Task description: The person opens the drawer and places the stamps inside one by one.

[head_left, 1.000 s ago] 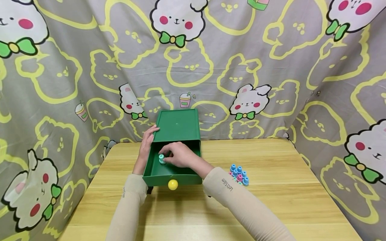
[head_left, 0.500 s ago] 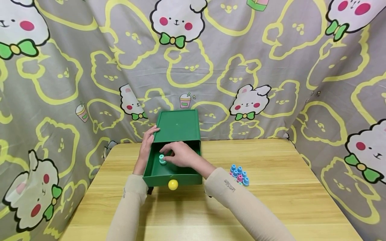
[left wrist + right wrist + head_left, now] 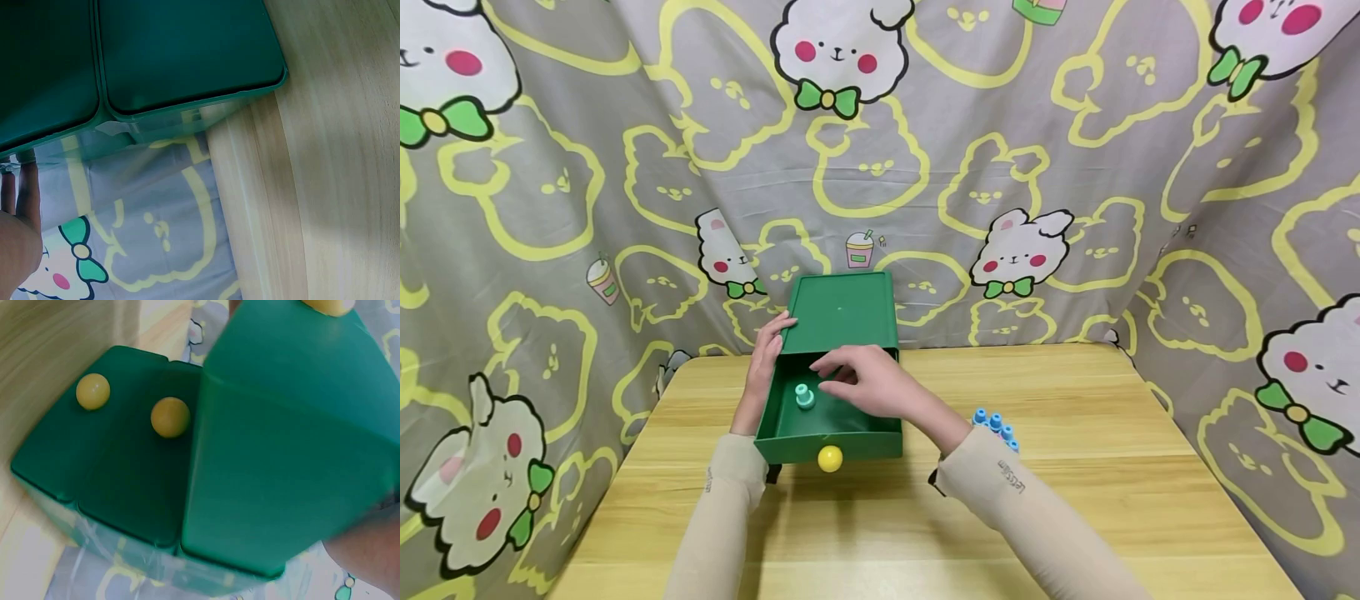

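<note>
A green cabinet stands at the back of the table with its top drawer pulled out. Upright on the drawer floor, toward the left, is a small mint-green peg-like piece with a wide base. My right hand hovers over the drawer just right of this piece, thumb and fingers parted and holding nothing. Against the cabinet's left side rests my left hand, its fingertips at the top edge. In the left wrist view, the left hand touches the cabinet's clear side wall.
Several small blue pieces are grouped on the table to the right, partly hidden by my right sleeve. Below the pulled-out drawer, the right wrist view shows two closed drawers with yellow knobs. A patterned curtain hangs behind.
My right hand has let go of the mint-green piece and moved right and slightly up. The piece stays standing in the drawer. My left hand has not moved.
</note>
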The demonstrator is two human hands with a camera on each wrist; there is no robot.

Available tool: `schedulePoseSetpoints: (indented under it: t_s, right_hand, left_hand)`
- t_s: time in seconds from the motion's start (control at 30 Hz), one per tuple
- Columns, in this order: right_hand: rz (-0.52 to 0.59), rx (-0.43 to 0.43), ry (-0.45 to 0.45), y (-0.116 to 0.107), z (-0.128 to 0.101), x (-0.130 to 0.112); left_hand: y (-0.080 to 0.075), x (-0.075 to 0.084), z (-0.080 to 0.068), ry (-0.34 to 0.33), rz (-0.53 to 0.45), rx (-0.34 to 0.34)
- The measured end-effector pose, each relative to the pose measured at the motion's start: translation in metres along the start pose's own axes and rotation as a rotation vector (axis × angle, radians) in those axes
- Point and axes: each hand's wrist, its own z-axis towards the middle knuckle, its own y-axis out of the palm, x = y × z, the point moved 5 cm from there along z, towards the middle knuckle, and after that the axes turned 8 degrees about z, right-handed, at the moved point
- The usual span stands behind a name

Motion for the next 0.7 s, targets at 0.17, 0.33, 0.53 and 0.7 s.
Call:
schedulePoseSetpoints:
  t_s: [0.17, 0.33, 0.53, 0.7]
  right_hand:
    - [0.053, 0.056, -0.030, -0.018, -0.018, -0.001]
    - [0.083, 0.116, -0.026, -0.035, -0.037, 0.007]
    - [0.081, 0.179, 0.048, -0.055, -0.064, 0.025]
    - [0.070, 0.213, 0.112, -0.067, -0.087, 0.041]
  left_hand:
    - [-0.001, 0.000, 0.001, 0.035, 0.014, 0.018]
    - [-0.001, -0.001, 0.001, 0.053, -0.008, 0.015]
    - [-0.002, -0.001, 0.000, 0.042, -0.010, 0.017]
    - [-0.001, 0.000, 0.000, 0.025, -0.011, 0.008]
